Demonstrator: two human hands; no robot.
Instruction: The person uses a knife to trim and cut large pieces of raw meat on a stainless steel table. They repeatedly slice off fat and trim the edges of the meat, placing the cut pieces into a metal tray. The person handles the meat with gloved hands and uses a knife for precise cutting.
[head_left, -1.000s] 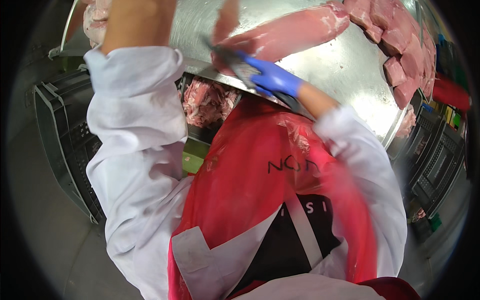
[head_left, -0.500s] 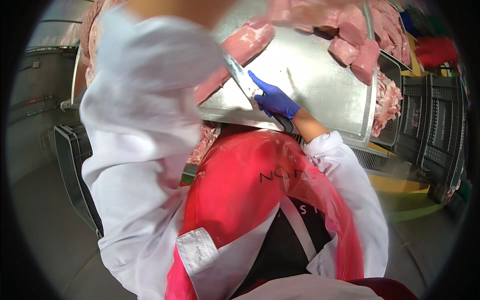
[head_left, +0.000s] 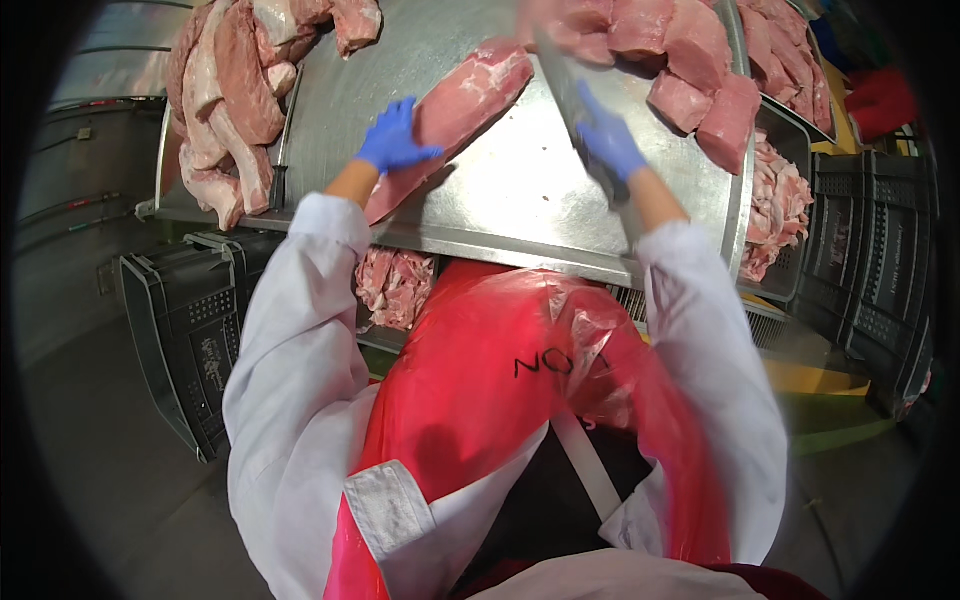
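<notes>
A long pink strip of raw meat [head_left: 475, 95] lies slantwise across the metal work table [head_left: 520, 200]. On its near left part rests my left hand [head_left: 400, 138], blue-gloved, fingers spread flat and thumb apart. To the right of the strip, my right hand [head_left: 612, 138], in a blue glove too, grips a knife [head_left: 560, 85] by its dark handle, index finger stretched along it. The blade, smeared by motion, points away from me toward the cut meat blocks [head_left: 640, 30] at the far right. Its tip is too blurred to place.
Large meat pieces [head_left: 235, 90] lie at the table's left, beside a dark-handled slim tool [head_left: 279, 188]. Trimmings fill containers below the near edge [head_left: 395, 290] and at the right [head_left: 775, 210]. Dark crates [head_left: 860, 230] stand right, another dark crate [head_left: 190, 340] left. Red fabric [head_left: 880, 100] shows far right.
My left arm, raised across the upper left before, has come down, and its hand now lies on the meat strip. My right hand has moved up and rightward, swinging the knife blade clear of the strip.
</notes>
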